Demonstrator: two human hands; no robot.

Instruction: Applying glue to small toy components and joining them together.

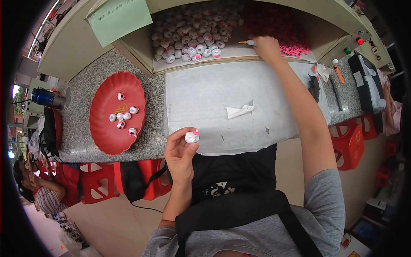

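Between the thumb and fingers of my left hand (180, 154) is a small white round toy head (192, 136) with a pink patch, held over the near edge of the white sheet. My right hand (266, 47) reaches far into the open cabinet and is closed around a slim white applicator (251, 42) with a yellowish tip pointing left. Beside that hand, on the right, lies a heap of small pink pieces (295, 45). To its left is a large pile of white toy heads (188, 38), some with pink parts.
A red scalloped bowl (97, 128) with several white pieces stands at left on the speckled counter (152, 98). A crumpled tissue (239, 111) lies on the white sheet (192, 94). At right are an orange-labelled bottle (338, 71) and a black box (364, 83). Red stools (349, 145) stand below.
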